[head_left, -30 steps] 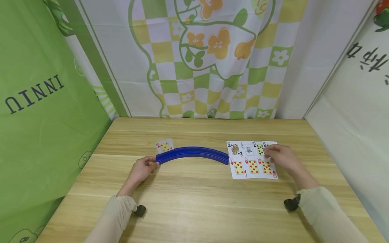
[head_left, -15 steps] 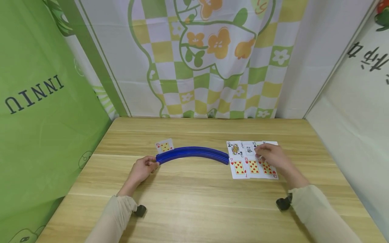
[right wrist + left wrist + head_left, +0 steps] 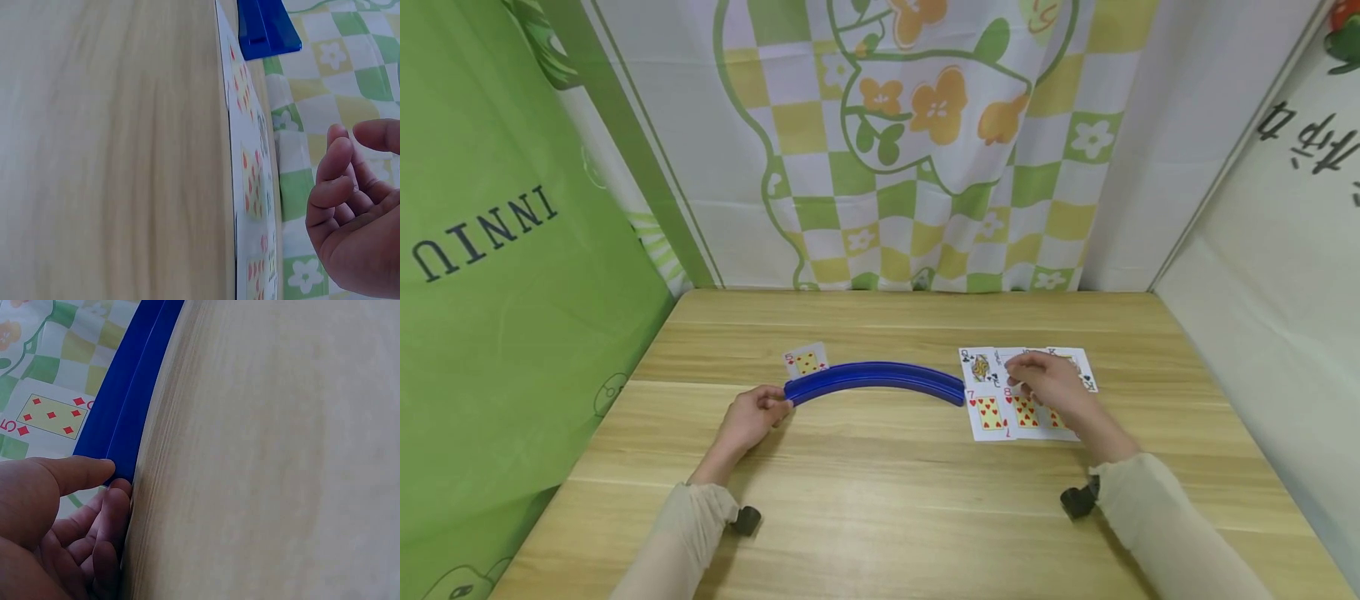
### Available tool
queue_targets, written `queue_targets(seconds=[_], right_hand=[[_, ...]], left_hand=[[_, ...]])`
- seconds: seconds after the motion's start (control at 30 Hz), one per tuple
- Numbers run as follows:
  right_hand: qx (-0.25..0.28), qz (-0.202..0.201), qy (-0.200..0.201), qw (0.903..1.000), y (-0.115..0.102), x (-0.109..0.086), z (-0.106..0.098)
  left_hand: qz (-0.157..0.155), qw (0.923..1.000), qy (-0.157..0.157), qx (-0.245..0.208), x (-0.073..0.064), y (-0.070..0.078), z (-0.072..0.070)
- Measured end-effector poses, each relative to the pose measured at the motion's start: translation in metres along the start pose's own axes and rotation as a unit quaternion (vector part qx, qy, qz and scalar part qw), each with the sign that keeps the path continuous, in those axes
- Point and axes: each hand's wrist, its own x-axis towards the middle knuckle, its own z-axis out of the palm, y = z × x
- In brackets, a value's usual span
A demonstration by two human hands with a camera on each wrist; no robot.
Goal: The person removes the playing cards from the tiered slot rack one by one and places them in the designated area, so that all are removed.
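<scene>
A curved blue playing card holder point(image 3: 874, 377) lies on the table, with a five of diamonds point(image 3: 806, 362) upright at its left end. My left hand point(image 3: 754, 421) pinches that end between thumb and forefinger; the left wrist view shows the thumb on the blue holder point(image 3: 128, 394). My right hand point(image 3: 1054, 387) hovers above two rows of face-up playing cards point(image 3: 988, 414). In the right wrist view the right hand point(image 3: 356, 212) has loosely bent fingers, a gap between thumb and forefinger, and nothing held. It hides part of the upper row and the lower right card.
The wooden table point(image 3: 880, 517) reaches back to a checked curtain point(image 3: 910, 225). Green fabric point(image 3: 512, 333) hangs on the left and white fabric point(image 3: 1247, 250) on the right. The holder's right end touches or nearly touches the cards.
My right hand has moved left across the upper row of cards, from the king toward the middle card. More of the king shows at the right. The left hand and holder have not moved.
</scene>
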Motion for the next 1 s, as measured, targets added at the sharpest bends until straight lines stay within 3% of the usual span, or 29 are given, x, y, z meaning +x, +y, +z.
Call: queue_targets(seconds=[1.0], right_hand=[[0.059,-0.047,-0.027,0.9968,-0.043,0.015,0.042]], left_hand=[[-0.007,1.0,-0.004,0.003,0.001,0.001,-0.001]])
